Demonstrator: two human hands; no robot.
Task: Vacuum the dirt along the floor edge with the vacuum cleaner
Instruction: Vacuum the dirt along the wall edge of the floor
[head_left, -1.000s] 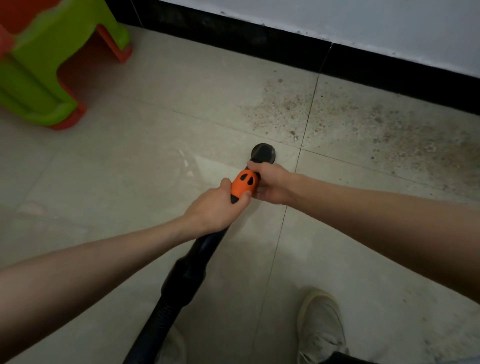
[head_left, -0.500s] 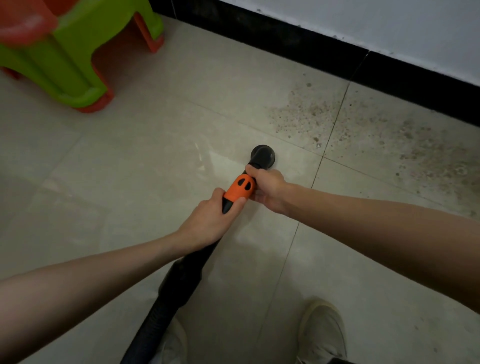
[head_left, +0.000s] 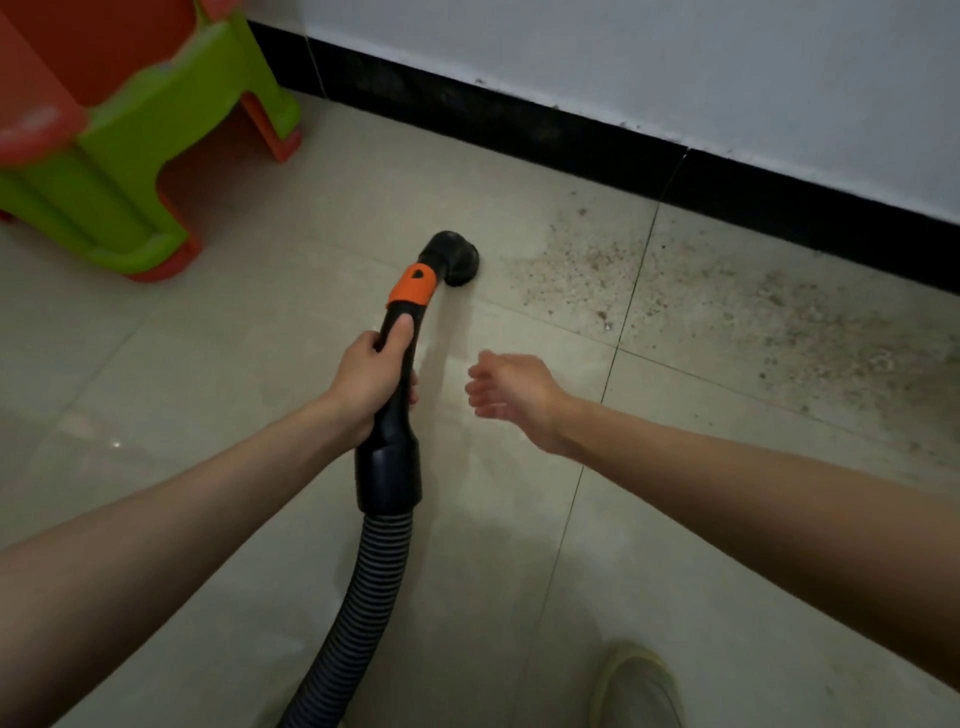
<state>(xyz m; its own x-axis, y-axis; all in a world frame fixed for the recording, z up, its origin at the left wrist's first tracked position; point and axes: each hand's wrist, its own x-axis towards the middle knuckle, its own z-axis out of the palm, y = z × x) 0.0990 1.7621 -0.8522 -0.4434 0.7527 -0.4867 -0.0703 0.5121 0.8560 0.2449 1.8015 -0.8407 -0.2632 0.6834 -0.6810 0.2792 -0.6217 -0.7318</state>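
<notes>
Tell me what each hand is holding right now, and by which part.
The left hand grips the vacuum wand on its black handle, below the orange collar. The right hand holds nothing.

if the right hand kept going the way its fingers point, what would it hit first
Probably the vacuum handle, gripped by the left hand: the right hand points left toward it, though depth is unclear.

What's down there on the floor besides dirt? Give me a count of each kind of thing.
Vacuum cleaner hose with nozzle: 1
Plastic stools, green stacked on orange: 2
Shoe: 1
Total: 4
</notes>
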